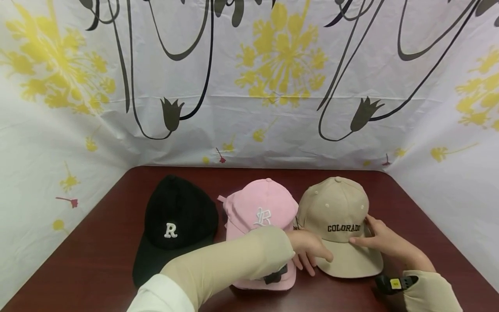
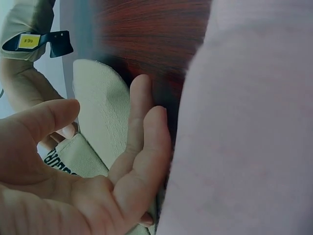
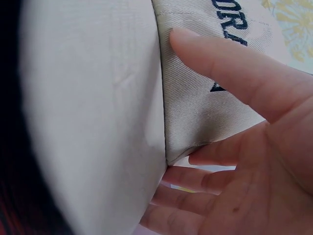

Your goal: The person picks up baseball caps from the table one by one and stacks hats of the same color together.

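In the head view a beige cap [image 1: 335,203] lettered COLORADO sits on the dark red table, brim towards me. My right hand [image 1: 393,245] grips its right side, thumb on the front panel. In the right wrist view, that hand's fingers [image 3: 186,200] reach round the lower edge, partly behind the brim [image 3: 98,112]. My left hand [image 1: 308,249] is at the brim's left edge, thumb raised and fingers loosely extended, holding nothing. Below my left forearm lies a pink cap [image 1: 269,197] with a white letter emblem, its brim partly covered.
At the left stands a black cap [image 1: 179,208] with a white R. All three caps are in a row on the table [image 1: 85,242]. A patterned white cloth [image 1: 241,78] hangs behind and at both sides. A black strap [image 1: 393,284] is at my right wrist.
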The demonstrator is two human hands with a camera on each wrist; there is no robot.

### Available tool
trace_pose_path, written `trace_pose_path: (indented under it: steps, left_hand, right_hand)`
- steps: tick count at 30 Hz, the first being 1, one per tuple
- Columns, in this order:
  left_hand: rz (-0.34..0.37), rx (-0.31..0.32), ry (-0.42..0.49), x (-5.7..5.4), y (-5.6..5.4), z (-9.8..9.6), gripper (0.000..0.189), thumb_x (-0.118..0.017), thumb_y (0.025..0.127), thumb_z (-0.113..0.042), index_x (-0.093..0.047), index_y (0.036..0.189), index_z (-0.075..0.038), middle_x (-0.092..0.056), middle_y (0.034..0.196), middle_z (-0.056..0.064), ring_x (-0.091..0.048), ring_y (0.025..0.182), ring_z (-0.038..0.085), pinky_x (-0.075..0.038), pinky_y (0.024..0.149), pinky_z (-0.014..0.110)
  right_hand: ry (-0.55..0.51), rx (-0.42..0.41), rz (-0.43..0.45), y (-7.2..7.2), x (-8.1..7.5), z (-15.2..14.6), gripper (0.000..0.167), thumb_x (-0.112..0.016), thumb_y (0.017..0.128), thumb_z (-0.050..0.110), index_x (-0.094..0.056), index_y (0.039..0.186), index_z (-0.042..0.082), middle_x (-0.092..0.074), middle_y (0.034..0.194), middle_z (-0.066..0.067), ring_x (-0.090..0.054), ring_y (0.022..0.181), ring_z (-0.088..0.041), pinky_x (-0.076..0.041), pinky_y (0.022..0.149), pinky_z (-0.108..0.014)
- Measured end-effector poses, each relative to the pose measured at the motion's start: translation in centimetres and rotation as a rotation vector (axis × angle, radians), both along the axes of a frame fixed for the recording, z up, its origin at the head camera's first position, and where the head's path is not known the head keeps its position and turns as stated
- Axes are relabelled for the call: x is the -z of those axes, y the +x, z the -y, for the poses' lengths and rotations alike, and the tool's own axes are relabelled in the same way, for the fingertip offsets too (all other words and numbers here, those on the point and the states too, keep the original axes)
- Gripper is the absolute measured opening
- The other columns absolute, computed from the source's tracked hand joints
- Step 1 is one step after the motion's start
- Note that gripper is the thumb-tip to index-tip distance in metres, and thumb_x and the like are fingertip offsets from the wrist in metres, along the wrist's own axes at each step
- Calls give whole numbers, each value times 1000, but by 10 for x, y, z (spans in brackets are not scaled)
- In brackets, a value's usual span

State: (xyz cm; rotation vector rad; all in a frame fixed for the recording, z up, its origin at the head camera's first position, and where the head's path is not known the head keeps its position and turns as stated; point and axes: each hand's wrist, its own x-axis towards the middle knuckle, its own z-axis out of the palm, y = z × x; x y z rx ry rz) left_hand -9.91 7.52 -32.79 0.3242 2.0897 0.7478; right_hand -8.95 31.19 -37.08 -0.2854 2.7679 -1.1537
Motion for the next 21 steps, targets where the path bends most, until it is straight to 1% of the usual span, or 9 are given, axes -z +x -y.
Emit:
trace_pose_path:
  steps: [5, 7, 11, 14, 17, 19, 21]
  left_hand:
    - [11, -15, 19, 2, 1, -1, 28, -60, 83, -27, -54, 101, -7, -61, 83, 16, -66, 74, 25, -50, 71, 40]
    - [19, -29, 33, 2, 2, -2, 27, -61, 82, -26, -54, 99, -7, -60, 82, 16, -66, 74, 26, -50, 71, 40]
    - [32, -50, 60, 1, 3, -2, 26, -61, 83, -25, -53, 99, -7, -60, 82, 17, -66, 74, 27, -50, 71, 41]
    - [40, -50, 78, -1, 2, -1, 27, -61, 83, -25, -52, 101, -8, -60, 82, 17, -66, 75, 28, -50, 71, 42]
    - [56, -47, 101, -3, 0, 0, 28, -60, 84, -25, -49, 104, -8, -60, 82, 17, -66, 75, 28, -50, 72, 44]
    - [75, -49, 119, -5, -3, 1, 30, -60, 85, -24, -46, 107, -8, -60, 83, 17, -66, 77, 29, -49, 73, 45]
    - [83, -56, 142, -9, -6, 2, 33, -60, 86, -24, -44, 110, -9, -60, 84, 18, -66, 77, 29, -49, 73, 46]
  right_hand:
    - [3, -8, -30, 2, 0, -1, 84, -68, 83, 23, -16, 135, -18, -38, 127, -36, -30, 121, -49, -34, 86, -59]
    - [1, -8, -27, 3, -1, -1, 85, -68, 82, 22, -16, 135, -19, -37, 128, -38, -28, 122, -51, -32, 87, -61]
    - [19, 8, 11, 5, -2, -3, 88, -67, 83, 25, -12, 135, -20, -30, 131, -41, -22, 122, -54, -29, 88, -63]
    - [29, 18, 32, 6, -3, -4, 90, -67, 83, 26, -10, 136, -20, -25, 133, -41, -20, 123, -56, -28, 88, -64]
    - [13, 11, 16, 6, -4, -5, 88, -67, 84, 25, -11, 137, -17, -29, 132, -39, -24, 123, -52, -32, 87, -61]
    - [-14, 5, 16, 8, -5, -7, 86, -66, 85, 24, -11, 139, -14, -31, 132, -37, -29, 121, -50, -36, 85, -56]
    - [-9, 13, 15, 10, -9, -9, 86, -65, 86, 25, -10, 140, -12, -31, 132, -36, -31, 120, -49, -39, 83, -54]
